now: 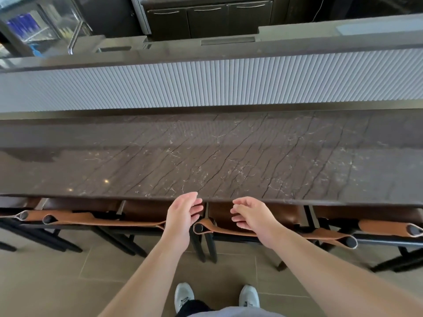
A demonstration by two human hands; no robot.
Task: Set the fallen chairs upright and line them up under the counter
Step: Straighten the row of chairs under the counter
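Several chairs with black frames, dark brown seats and tan leather backrests stand upright in a row, seats tucked under the dark marble counter [206, 156]. One chair [103, 219] is left of my hands, another chair [286, 225] is right of them, and a third chair [386, 227] stands at the far right. My left hand [180, 216] hovers over the gap between the two middle chairs, fingers loosely curled and apart, holding nothing. My right hand [251, 216] hangs just above the right chair's backrest, also empty.
A ribbed grey panel [206, 85] rises behind the counter, with a bar work area, dark cabinets [208, 19] and a glass fridge [34, 26] beyond. Tiled floor [68, 282] lies under me, and my white shoes [183, 296] stand close behind the chairs.
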